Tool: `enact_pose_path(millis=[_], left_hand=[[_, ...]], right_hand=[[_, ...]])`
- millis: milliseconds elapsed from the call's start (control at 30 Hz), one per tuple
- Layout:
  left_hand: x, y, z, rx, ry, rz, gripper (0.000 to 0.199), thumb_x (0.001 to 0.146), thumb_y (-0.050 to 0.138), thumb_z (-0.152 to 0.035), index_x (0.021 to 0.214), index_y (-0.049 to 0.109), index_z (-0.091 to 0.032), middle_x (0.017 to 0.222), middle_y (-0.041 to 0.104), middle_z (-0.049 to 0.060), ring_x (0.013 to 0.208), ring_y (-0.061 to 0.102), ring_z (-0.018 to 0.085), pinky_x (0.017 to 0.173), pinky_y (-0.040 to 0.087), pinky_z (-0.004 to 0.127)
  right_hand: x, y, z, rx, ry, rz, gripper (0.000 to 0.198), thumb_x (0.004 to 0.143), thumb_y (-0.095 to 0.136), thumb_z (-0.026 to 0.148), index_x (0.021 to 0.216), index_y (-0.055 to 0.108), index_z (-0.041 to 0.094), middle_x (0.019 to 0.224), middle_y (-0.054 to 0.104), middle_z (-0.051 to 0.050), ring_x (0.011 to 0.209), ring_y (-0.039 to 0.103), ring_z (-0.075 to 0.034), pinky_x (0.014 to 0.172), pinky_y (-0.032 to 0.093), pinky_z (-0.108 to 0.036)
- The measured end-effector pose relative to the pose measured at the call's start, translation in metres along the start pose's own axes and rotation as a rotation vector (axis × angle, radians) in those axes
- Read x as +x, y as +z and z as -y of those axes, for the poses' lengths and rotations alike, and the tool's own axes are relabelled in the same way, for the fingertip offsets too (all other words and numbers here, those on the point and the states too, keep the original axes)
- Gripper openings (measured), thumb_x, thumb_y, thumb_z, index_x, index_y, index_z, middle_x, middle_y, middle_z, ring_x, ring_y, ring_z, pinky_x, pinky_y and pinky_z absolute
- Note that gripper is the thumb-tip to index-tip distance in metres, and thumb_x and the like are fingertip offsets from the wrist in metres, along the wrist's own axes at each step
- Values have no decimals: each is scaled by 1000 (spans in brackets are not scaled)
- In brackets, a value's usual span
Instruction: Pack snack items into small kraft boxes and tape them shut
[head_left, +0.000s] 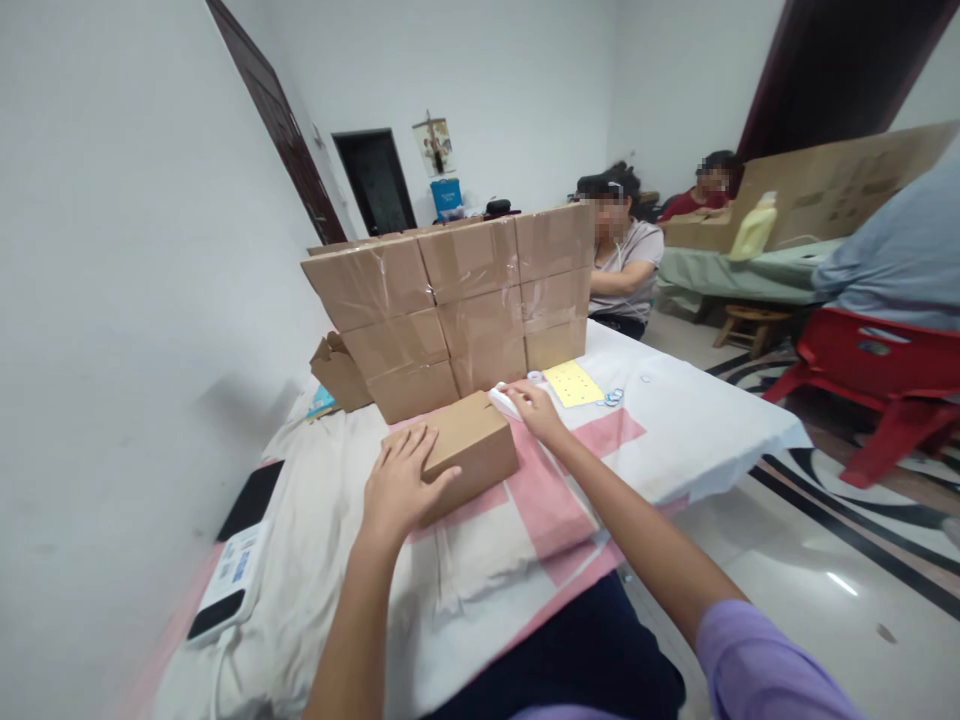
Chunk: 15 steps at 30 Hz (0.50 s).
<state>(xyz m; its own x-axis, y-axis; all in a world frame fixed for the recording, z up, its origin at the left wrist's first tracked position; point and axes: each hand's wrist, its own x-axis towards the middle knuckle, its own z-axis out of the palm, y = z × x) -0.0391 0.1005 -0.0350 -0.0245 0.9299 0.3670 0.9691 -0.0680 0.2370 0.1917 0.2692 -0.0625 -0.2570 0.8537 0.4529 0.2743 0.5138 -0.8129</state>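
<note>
Cardboard box (480,455) on pink-and-white tablecloth (544,490), near taped cartons (472,260); likely light, stiff, best held at end edges; left hand (405,475) splayed over left end; right hand (534,408), fingers curled at white object (502,402), pinch unclear

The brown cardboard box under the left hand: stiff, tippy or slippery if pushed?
The brown cardboard box looks fairly stiff, with straight edges beneath the left hand. Lying long and low on a flat side, it seems unlikely to roll or tip. The wrinkled pink-and-white cloth underneath might bunch and drag.
</note>
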Motion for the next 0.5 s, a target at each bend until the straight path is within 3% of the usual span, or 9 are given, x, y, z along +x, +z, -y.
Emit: enact_pose_path(millis=[100,267,367,500], left_hand=[[2,-10,11,190,-7,75,69,87,66,-51,149,50,-26,160,45,6,144,44,32,114,40,49],[3,-17,20,260,-7,115,63,88,65,-52,147,51,-32,160,45,2,143,45,29,113,39,50],[-1,-12,21,266,-2,82,63,89,65,-51,148,50,-33,159,46,2,144,43,29,114,38,49],[-5,-7,21,277,7,55,65,88,66,-51,148,49,-32,160,45,2,144,44,28,113,38,48]], right_hand=[[31,-21,-22,-61,270,-64,28,95,45,21,101,72,15,114,72,-8,104,66,-19,89,50,-28],[72,-25,-51,-160,571,127,22,97,57,26,84,67,12,78,66,-3,65,61,-13,62,50,-26],[89,-15,-61,-212,715,231,29,101,59,39,92,65,12,79,64,0,64,60,-11,62,52,-26],[101,-6,-66,-232,788,285,28,101,61,39,99,65,12,85,64,-1,67,61,-10,61,54,-25]])
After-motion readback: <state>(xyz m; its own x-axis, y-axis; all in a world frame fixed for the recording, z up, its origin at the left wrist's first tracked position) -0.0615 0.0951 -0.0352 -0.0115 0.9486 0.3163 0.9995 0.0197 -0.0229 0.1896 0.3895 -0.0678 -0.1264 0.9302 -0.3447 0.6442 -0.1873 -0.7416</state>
